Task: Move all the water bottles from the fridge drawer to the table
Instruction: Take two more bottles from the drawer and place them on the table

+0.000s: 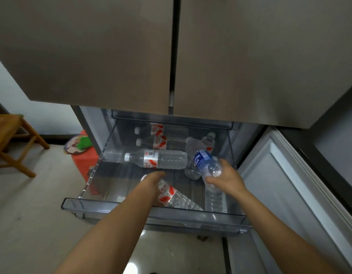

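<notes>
Far left of frame: wooden stand [7, 135], maybe the table, can't confirm. If so, it sits well apart from the fridge, so each carry is long.

Red stool [86, 161] sits just beside the left wall of the fridge drawer [111, 205]. Trip or bump risk if the person turns left with full hands.

All the water bottles in view are in or over the drawer, none on the stand. Two back bottles [158, 135] lie on their sides, and the middle bottle [157, 159] lies in front of them. They're round and loose, so they will likely roll once neighbours are pulled out.

Left hand [154, 178], lower centre, is down on the near bottle [171, 194] at its neck end. The fingers are hidden under the hand, so can't tell whether they're wrapped round it or just resting. A neck-only grip on a possibly wet bottle could slip.

Right hand [229, 177], centre right, has thumb and fingers wrapped round the base end of the blue-label bottle [202, 158], which is tilted cap-away. The cap end is touching or very near the clear bottle [192, 149], and a lift could knock that one over. A red-label bottle [209, 140] stands behind it and could go next.

Corner bottle [215, 200] lies under the right wrist and is easy to miss.

Right of frame: lower door [279, 175] is open. An elbow could clip it on the way out.
</notes>
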The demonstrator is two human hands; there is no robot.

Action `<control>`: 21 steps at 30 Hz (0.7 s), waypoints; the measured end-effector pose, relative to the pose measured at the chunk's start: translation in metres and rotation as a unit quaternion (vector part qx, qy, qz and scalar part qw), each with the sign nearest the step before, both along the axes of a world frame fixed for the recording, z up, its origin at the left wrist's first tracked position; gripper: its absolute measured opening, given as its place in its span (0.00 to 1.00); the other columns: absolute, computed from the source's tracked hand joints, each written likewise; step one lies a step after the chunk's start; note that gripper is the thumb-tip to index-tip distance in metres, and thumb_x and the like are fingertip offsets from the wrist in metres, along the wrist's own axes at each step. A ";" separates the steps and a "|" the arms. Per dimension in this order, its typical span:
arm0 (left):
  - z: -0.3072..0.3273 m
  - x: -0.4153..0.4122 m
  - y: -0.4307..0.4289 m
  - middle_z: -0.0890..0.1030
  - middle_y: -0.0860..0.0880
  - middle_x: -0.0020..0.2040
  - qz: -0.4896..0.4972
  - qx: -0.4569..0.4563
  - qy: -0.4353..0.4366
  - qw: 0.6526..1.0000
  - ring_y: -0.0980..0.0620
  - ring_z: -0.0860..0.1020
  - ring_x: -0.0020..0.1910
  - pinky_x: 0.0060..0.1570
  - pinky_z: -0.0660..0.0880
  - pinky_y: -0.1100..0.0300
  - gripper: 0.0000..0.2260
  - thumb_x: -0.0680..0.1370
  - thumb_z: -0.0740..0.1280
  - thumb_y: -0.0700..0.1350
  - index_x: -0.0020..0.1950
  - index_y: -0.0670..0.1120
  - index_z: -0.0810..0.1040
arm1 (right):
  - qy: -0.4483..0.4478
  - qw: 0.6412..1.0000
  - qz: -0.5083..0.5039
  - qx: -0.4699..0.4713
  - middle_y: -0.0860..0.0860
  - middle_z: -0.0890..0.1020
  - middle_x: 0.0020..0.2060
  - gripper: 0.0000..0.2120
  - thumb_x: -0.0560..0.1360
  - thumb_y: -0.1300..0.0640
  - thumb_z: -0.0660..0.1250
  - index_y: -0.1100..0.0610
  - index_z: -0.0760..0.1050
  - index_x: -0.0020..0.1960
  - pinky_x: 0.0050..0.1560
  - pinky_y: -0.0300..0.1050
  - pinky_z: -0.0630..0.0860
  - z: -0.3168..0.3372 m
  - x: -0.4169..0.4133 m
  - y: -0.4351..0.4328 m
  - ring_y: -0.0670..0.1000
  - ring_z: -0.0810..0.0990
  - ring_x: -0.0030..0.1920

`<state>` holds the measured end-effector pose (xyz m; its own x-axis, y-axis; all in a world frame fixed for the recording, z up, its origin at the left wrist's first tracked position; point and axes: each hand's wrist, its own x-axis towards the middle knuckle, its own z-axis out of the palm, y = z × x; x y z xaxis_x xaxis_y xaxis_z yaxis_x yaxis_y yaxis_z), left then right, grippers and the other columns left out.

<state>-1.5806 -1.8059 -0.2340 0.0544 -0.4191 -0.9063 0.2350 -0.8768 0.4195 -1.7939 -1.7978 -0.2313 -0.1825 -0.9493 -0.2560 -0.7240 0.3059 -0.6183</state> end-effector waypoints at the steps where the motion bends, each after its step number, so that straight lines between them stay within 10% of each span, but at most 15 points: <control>1: -0.002 -0.002 0.000 0.74 0.34 0.51 -0.002 0.011 -0.008 1.000 0.34 0.73 0.52 0.53 0.71 0.38 0.24 0.70 0.72 0.46 0.59 0.39 0.66 | 0.027 0.999 0.031 0.024 0.52 0.77 0.56 0.38 0.66 0.49 0.72 0.51 0.58 0.70 0.47 0.43 0.71 -0.002 -0.001 0.003 0.55 0.78 0.53; 9: -0.011 -0.015 -0.008 0.73 0.37 0.48 -0.058 0.018 -0.078 0.995 0.35 0.74 0.52 0.53 0.73 0.41 0.26 0.69 0.72 0.47 0.59 0.37 0.66 | 0.165 0.968 0.161 0.096 0.58 0.69 0.66 0.56 0.65 0.47 0.72 0.44 0.30 0.73 0.52 0.49 0.75 -0.016 0.011 0.002 0.56 0.76 0.54; 21: -0.032 -0.011 -0.021 0.78 0.37 0.42 -0.075 0.018 -0.171 0.982 0.39 0.77 0.40 0.49 0.77 0.44 0.16 0.66 0.72 0.44 0.50 0.41 0.75 | 0.200 0.977 0.055 0.051 0.60 0.63 0.69 0.47 0.67 0.43 0.71 0.58 0.48 0.74 0.57 0.53 0.71 -0.023 0.047 -0.052 0.61 0.68 0.65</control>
<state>-1.5914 -1.8266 -0.2664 0.2981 -0.4130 -0.8605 -0.0461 -0.9067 0.4192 -1.7468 -1.8495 -0.2541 -0.1863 -0.9423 -0.2782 -0.9335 0.2581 -0.2490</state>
